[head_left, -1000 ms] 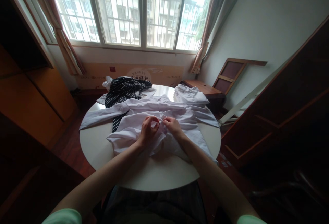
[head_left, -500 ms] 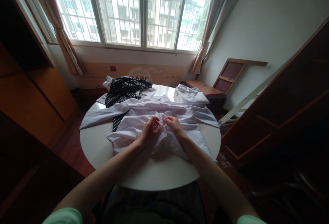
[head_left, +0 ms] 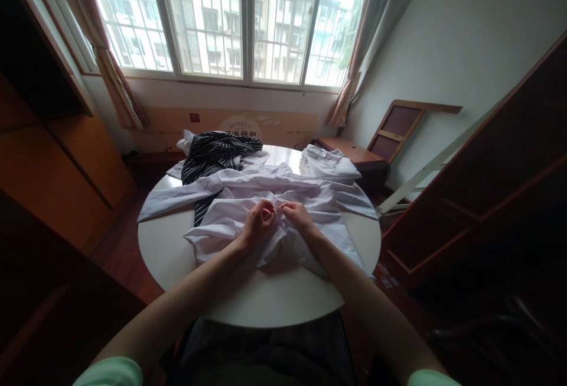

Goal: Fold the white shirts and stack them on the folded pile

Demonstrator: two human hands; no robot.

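Note:
A white long-sleeved shirt (head_left: 230, 211) lies spread over the round white table (head_left: 266, 309), its sleeves stretched out to both sides. My left hand (head_left: 259, 220) pinches the cloth at the middle of the shirt front. Close beside it, my right hand (head_left: 296, 214) pinches the opposite side of the same front, fingertips almost meeting the left ones. The cloth between them is bunched and slightly raised. Whether a button sits between the fingers is too small to tell.
Black-and-white striped clothing (head_left: 212, 152) is heaped at the table's back left, partly under the shirt's sleeve. Folded white clothes (head_left: 328, 162) are stacked at the back right. A wooden side table (head_left: 345, 148) stands behind, a dark wooden panel (head_left: 478, 197) leans at right.
My right hand has shifted slightly left, bringing the fingertips of both hands closer together. The shirt and the other clothes lie as before.

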